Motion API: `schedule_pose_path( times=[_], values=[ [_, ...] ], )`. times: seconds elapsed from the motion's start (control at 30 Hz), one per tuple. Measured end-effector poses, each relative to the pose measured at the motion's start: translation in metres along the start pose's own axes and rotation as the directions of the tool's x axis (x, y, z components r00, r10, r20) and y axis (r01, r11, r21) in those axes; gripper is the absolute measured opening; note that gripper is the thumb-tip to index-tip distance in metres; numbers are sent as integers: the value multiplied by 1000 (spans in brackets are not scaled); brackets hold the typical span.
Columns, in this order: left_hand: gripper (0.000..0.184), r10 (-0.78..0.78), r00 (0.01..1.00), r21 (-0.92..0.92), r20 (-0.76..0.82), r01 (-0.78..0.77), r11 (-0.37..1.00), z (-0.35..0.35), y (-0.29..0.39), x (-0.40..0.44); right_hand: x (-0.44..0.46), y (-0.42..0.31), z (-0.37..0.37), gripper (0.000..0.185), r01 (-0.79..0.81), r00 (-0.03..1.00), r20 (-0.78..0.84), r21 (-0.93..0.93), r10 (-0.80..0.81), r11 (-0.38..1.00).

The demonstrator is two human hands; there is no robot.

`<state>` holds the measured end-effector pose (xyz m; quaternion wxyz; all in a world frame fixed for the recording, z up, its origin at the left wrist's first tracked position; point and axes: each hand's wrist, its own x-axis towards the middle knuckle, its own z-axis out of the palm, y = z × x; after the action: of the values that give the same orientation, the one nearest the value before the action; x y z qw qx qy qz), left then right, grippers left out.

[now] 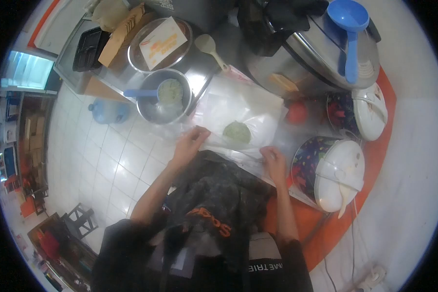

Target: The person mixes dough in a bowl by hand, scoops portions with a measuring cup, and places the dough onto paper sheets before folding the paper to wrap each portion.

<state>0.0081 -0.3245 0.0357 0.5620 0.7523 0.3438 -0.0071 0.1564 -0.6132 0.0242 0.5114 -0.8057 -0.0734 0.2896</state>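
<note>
A round mound of pale green food lies on white sheets in front of me. My left hand pinches the near left corner of a thin, see-through sheet. At the near right corner, my right hand pinches the same sheet, whose near edge runs between both hands just below the mound. To the left stands a metal bowl with a blue scoop across it, filled with similar pale green food.
A large metal pot with a blue ladle stands at the back right. Two patterned containers with white lids are on the right. A pale spatula and a card-topped bowl lie behind.
</note>
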Motion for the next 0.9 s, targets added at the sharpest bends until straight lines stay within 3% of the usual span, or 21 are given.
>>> schedule_pose_path(
  times=[0.13,0.17,0.2,0.23,0.27,0.3,0.43,0.5,0.53,0.6,0.63,0.7,0.73,0.8,0.9],
  values=[
    [24,45,993,92,-114,-34,995,10,-7,2,16,-10,-5,30,13,1000,11,-41,-12,999],
    [27,377,916,301,-137,-324,897,9,-6,-3,19,-12,-5,30,28,1000,9,-50,-28,998],
    [31,664,743,494,-86,-547,676,8,-2,-7,20,-13,-5,30,41,999,7,-60,-41,997],
    [31,662,744,492,-91,-544,680,12,1,-10,21,-15,-5,30,42,999,11,-65,-41,997],
    [38,787,596,447,158,-754,481,19,4,-14,21,-16,-4,31,35,999,11,-42,-34,999],
    [45,841,384,336,381,-905,261,27,8,-17,21,-17,-3,31,28,1000,15,-19,-28,999],
    [55,721,445,318,531,-893,317,58,10,-3,32,-26,-6,28,-12,999,39,-141,18,990],
    [55,700,495,364,515,-865,344,61,6,2,44,-32,-3,25,195,973,-57,-323,-225,926],
    [55,700,499,368,511,-863,346,62,3,3,53,-45,2,25,200,972,-51,-323,-228,925],
    [59,697,510,356,504,-858,370,66,-3,1,82,-70,15,26,508,829,80,-522,-553,686],
    [59,697,511,360,503,-857,368,66,-3,1,97,-73,25,26,511,827,81,-519,-556,685],
    [58,632,520,458,575,-844,279,66,-3,0,124,-72,40,29,613,722,185,-617,-666,494],
    [58,632,522,460,572,-843,280,66,-3,-1,130,-72,42,29,616,720,187,-615,-668,492],
    [59,617,534,489,578,-832,261,64,-2,-1,140,-78,46,28,566,810,344,-667,-475,484],
    [60,628,533,500,567,-828,252,65,-3,-1,140,-85,41,26,570,822,450,-660,-350,490]
  ],
)
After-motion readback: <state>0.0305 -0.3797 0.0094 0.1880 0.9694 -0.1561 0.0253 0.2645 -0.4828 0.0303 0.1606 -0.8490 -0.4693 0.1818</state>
